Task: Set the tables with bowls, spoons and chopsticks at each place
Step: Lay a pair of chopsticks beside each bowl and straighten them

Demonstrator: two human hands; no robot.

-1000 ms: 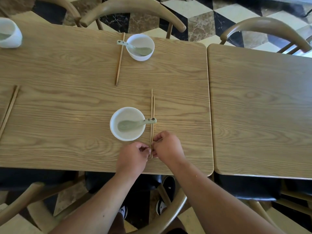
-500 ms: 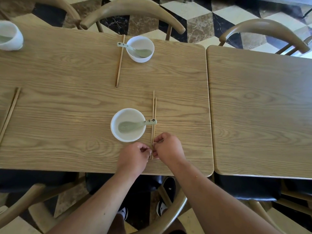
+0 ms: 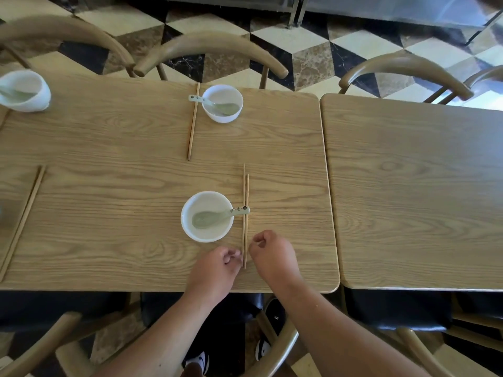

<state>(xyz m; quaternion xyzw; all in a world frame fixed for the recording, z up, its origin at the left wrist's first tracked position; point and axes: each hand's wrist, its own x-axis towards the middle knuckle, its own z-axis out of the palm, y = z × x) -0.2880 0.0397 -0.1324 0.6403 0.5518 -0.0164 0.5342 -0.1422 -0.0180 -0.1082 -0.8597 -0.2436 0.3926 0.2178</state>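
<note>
your left hand (image 3: 215, 268) and right hand (image 3: 272, 257) sit at the near ends of the near chopsticks (image 3: 245, 191), one hand on each side. right hand: fingers curled in, holding nothing, small gap to the sticks. left hand: fingers curled, tips right against the left stick, can't tell if you're pinching it or just beside it. the pair lies flat on the left table (image 3: 109, 202), pointing away from you, just right of the near bowl (image 3: 190, 232). far tips are uneven, one stick pokes out further.

the near spoon (image 3: 215, 217) is in that bowl, with its handle tip over the chopsticks. so this place reads as basically done, maybe a last nudge to even up the sticks.

across from you: far bowl (image 3: 222, 115) with far spoon (image 3: 212, 103) in it and far chopsticks (image 3: 192, 126) touching its left side. looks done.

far left corner: a third bowl (image 3: 35, 102) with a spoon in it, no chopsticks seen beside it. near left: a pair of left chopsticks (image 3: 23, 221), its bowl not in view.

the right table (image 3: 408, 191) shows no bowl, spoon or chopsticks, so its places look left to do. rough call: about halfway, from what's visible.
</note>
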